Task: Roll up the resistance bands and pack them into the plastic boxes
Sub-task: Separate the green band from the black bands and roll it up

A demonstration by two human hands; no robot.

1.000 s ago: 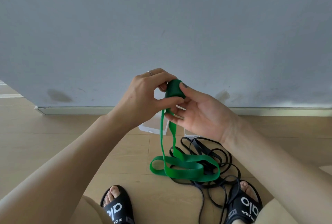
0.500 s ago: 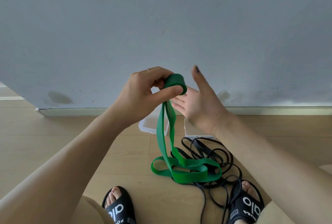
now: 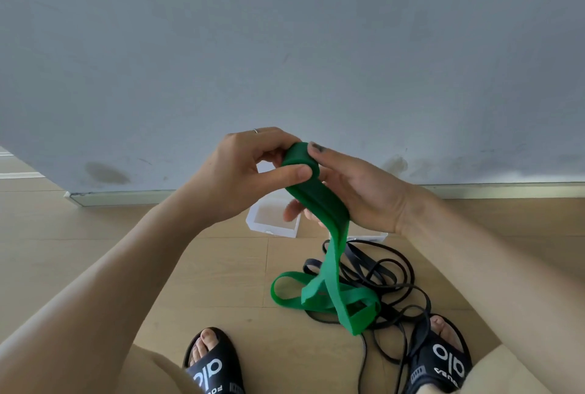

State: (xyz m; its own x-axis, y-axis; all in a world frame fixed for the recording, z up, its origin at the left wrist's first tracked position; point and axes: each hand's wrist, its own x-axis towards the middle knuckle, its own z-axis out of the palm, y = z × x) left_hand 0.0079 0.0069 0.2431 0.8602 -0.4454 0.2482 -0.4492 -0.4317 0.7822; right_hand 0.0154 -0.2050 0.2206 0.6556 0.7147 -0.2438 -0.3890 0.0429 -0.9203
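A green resistance band [image 3: 319,200] is partly wound into a small roll held up in front of the wall. My left hand [image 3: 250,172] pinches the roll with thumb and fingers. My right hand [image 3: 364,191] grips it from the other side, thumb on top, the band running across its palm. The loose tail hangs down and lies in loops on the floor. Thin black bands [image 3: 386,283] lie tangled under and beside those loops. A clear plastic box [image 3: 269,219] stands open on the floor below my hands; a second box [image 3: 370,238] is mostly hidden behind my right hand.
A grey wall [image 3: 285,45] with a skirting board runs close behind the boxes. The floor [image 3: 95,235] is light wood planks. My two feet in black slides [image 3: 215,365] sit at the bottom edge, the right one touching the black bands.
My right hand, open half a second ago, has closed back on the roll with its thumb on top. The hanging tail has swung right and the floor loops have shifted.
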